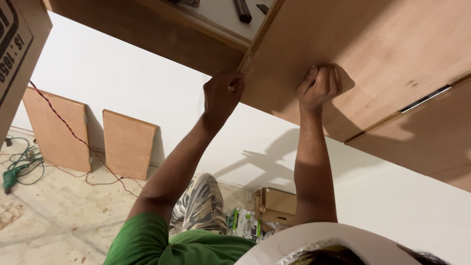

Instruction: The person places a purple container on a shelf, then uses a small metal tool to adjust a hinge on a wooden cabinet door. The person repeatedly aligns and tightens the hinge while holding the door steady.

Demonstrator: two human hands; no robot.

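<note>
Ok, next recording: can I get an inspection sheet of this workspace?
Surface: wooden cabinet panel, bare, closed against its neighbour.
Job's things: small metal fitting at the panel's edge.
Clutter: two boards leaning on the wall; cardboard boxes; dark tools on a shelf.
Grippers: left hand closed at the panel's edge; right hand, a fist against the panel.
Cables: red wire along the wall; green cord on the floor.
Surroundings: white wall, dusty floor.

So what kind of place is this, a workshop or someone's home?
Probably a room being fitted with cabinets. Loose plywood door panels lean on the white wall, a green power drill lies on the dusty floor, and both hands, left hand and right hand, work at a plywood cabinet door.
</note>
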